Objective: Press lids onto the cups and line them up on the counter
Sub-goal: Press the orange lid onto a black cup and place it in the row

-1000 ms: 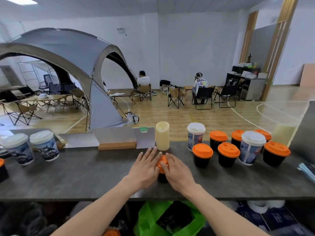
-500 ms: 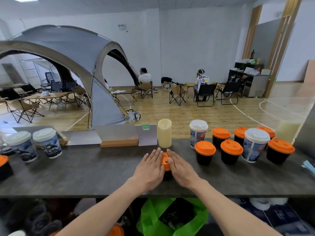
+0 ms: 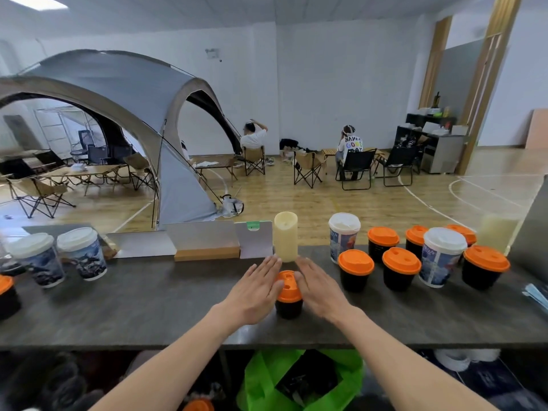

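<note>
"Both palms have slid off the top of the orange lid (image 3: 287,284) — the left hand (image 3: 252,292) and right hand (image 3: 321,289) now flank it, fingers straight and held together."

"And the cup?"

"The small black cup (image 3: 288,308) stands upright mid-counter (image 3: 118,307), right between the hands, equally near both. It's lidded, so its contents are hidden."

"Next?"

"Likely a shift rightward — the orange-topped cups (image 3: 355,264) stand that way, beyond the right hand."
</note>
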A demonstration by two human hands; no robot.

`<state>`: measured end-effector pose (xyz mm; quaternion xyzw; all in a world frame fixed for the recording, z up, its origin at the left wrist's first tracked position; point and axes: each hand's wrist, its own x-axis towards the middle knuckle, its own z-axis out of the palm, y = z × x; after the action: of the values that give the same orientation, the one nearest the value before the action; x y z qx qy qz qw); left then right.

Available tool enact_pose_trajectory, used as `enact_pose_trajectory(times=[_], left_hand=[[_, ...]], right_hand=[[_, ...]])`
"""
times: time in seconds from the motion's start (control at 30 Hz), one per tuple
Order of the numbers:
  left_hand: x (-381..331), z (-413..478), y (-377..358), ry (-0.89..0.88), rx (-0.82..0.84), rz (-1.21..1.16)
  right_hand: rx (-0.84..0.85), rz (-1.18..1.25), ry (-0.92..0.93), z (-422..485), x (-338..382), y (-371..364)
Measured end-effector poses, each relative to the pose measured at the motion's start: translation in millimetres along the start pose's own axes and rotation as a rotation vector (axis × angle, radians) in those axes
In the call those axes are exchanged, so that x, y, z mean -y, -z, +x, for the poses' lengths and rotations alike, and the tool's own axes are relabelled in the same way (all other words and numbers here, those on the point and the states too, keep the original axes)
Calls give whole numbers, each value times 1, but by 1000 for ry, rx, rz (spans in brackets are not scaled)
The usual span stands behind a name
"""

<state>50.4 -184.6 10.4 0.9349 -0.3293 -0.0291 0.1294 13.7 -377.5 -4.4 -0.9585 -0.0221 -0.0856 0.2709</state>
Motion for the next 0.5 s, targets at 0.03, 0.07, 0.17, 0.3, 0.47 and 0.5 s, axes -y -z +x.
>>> enact_pose_trajectory(times=[0.03, 0.07, 0.17, 0.3, 0.47, 0.5], left_hand=[[-1, 1, -5, 1, 18, -24], [-1, 2, -10, 3, 27, -58], [5, 5, -16, 3, 15, -97], [15, 8, -16, -10, 34, -122], [15, 4, -14, -9, 18, -207], [13, 0, -14, 1, -18, -262]], right_hand=[[44, 18, 15, -2, -2, -3], [65, 40, 14, -4, -3, -6], [-21, 40, -19, -7, -2, -17], [-146, 18, -82, -11, 9, -29], [-79, 70, -65, -12, 4, -24], [-65, 156, -58, -14, 1, -23]])
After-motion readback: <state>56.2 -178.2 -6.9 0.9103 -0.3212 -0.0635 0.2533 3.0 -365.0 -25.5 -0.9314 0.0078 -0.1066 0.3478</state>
